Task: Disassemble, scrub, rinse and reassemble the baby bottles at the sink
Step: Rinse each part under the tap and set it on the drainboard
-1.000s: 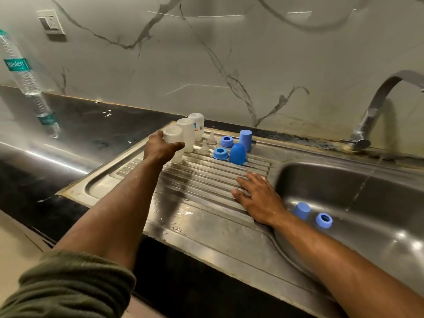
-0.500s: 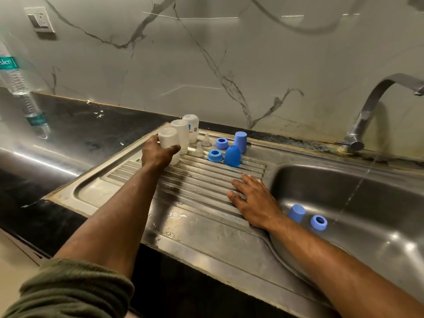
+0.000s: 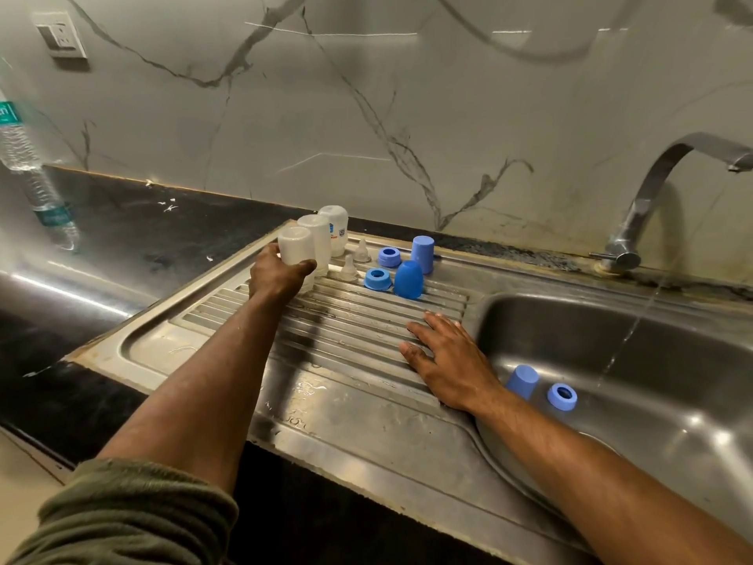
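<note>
Nearest, the right hand (image 3: 448, 360) lies flat on the ribbed drainboard (image 3: 252, 320), fingers straight, holding nothing. At its three o'clock, a blue cap (image 3: 521, 381) and ring (image 3: 562, 396) sit in the sink basin (image 3: 672, 422) while the tap (image 3: 652, 197) runs a thin stream. Farther off, at eleven o'clock, the left hand (image 3: 281, 275) curls its fingers round an upturned bottle (image 3: 296, 248), set beside two more bottles (image 3: 326, 238). Teats (image 3: 348, 269), rings and caps (image 3: 408, 280) stand just beside. A careless nudge could topple that tight row, and wet plastic may slip.
</note>
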